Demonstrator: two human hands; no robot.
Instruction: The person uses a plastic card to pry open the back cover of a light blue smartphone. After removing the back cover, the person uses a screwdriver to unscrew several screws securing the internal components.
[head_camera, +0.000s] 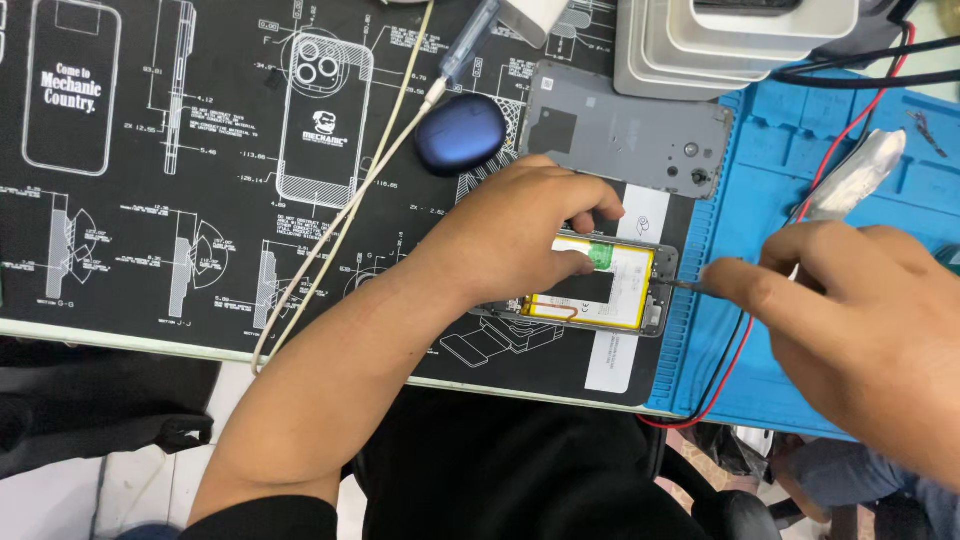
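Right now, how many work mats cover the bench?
2. A black mat printed with white phone diagrams lies at left and centre; a blue mat with moulded compartments lies at right. Others may sit outside the frame.

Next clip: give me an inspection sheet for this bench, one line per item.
Surface: black printed work mat beside a blue silicone mat.
Job's things: opened phone with its yellow-edged battery exposed; grey back cover lies apart above it.
Clutter: dark blue oval case, stacked white trays, silvery foil piece.
Hands: left hand presses on the phone; right hand has a pinch grip on a thin tool at the phone's end.
Cables: white cable across the black mat; red and black wires over the blue mat.
Surroundings: dark clothing below the bench edge.
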